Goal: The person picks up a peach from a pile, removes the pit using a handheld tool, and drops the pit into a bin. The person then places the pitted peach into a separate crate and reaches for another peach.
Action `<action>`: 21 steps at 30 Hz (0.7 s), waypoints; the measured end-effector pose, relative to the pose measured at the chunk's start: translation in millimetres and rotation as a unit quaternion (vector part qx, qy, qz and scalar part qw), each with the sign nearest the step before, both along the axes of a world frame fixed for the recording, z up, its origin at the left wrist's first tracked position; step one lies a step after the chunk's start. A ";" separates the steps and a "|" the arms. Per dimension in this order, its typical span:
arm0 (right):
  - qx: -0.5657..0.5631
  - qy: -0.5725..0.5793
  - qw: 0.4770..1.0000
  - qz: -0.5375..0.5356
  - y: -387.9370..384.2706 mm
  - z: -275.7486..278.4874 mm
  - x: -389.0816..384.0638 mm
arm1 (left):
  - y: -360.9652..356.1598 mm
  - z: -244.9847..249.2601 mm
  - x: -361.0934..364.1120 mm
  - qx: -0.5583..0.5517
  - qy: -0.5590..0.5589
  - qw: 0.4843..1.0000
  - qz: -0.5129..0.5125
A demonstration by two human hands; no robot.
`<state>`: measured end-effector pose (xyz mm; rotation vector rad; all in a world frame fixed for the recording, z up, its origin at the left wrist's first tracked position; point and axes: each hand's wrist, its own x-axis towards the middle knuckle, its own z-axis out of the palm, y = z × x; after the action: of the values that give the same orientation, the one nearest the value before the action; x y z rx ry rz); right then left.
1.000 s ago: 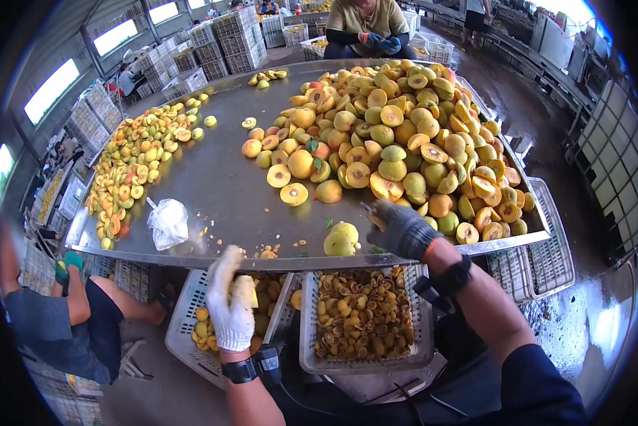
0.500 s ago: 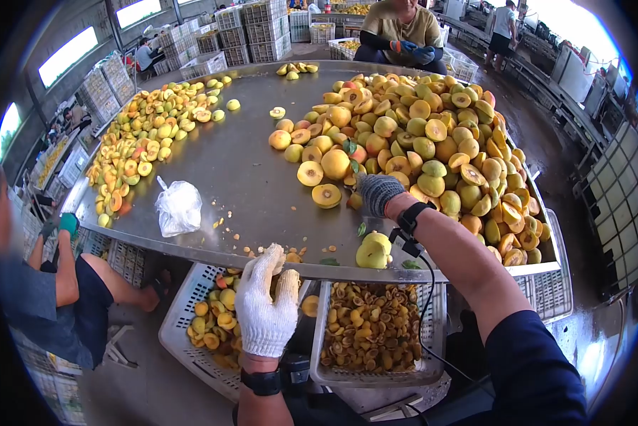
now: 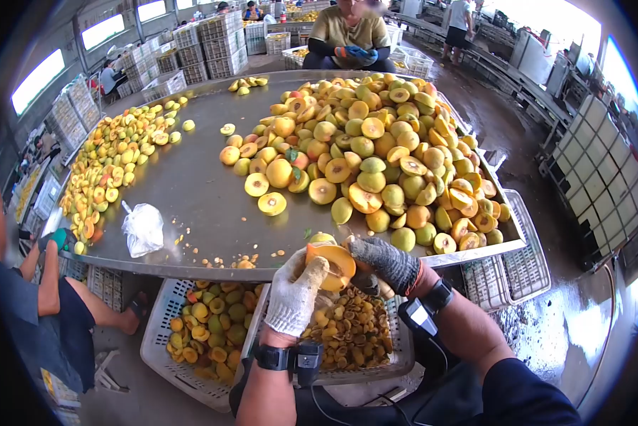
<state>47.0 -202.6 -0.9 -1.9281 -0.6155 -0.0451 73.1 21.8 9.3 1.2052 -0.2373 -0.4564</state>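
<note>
1. Head view, hands: my left hand [image 3: 294, 291], in a white glove, is closed around a peach half [image 3: 331, 264]. Its fingers [image 3: 312, 273] wrap the left side, and the orange cut face is turned up toward me.
2. My right hand [image 3: 384, 261], in a dark glove, is curled shut with its fingers [image 3: 365, 250] pressed to the right edge of the peach half. I cannot tell what is inside that fist.
3. The peach half sits between the two sets of fingers, held in the air just off the near rim of the table [image 3: 191, 192].
4. Straight below the fingers is a pit crate [image 3: 354, 334]. Below and left of them is a crate of halves [image 3: 205, 330].
5. Beyond the fingertips, a pile [image 3: 376, 142] of whole and cut peaches covers the far right of the table. One greenish peach [image 3: 322, 238] lies just behind the left fingers.
6. Well left of the fingers a plastic bag [image 3: 143, 228] lies on the steel.
7. Far past the pile, a person [image 3: 347, 32] faces me across the table.
</note>
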 end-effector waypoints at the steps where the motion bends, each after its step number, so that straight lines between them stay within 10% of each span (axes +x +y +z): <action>1: 0.147 0.192 0.970 -0.036 5.7 10.7 -10.7 | -6.7 -2.2 -1.0 -0.005 -0.018 0.999 0.030; 3: 0.287 0.343 0.889 -0.096 11.7 38.8 -30.1 | -17.3 2.4 -6.0 -0.019 0.020 0.998 0.058; 11: 0.198 0.341 0.891 -0.223 -13.4 18.9 -20.0 | -33.6 -16.2 -14.5 -0.138 0.096 0.983 -0.073; 15: 0.115 0.179 0.952 -0.218 0.5 -2.2 -13.1 | -43.2 -24.7 -17.2 -0.132 0.176 0.973 -0.065; 16: -0.064 0.070 0.967 -0.235 -2.5 -1.9 -11.3 | -46.8 -29.4 -13.5 -0.152 0.185 0.968 -0.078; 19: 0.266 0.201 0.901 -0.278 -0.4 9.6 -21.0 | -50.8 -26.9 -12.7 -0.179 0.235 0.955 -0.026; 21: 0.227 0.187 0.920 -0.259 -14.9 8.3 -26.7 | -44.0 -20.4 -9.3 -0.210 0.231 0.950 -0.030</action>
<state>20.3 -217.5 7.4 -1.5349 0.1669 -0.1388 63.8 -22.2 -11.1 0.6509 0.0348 -0.6895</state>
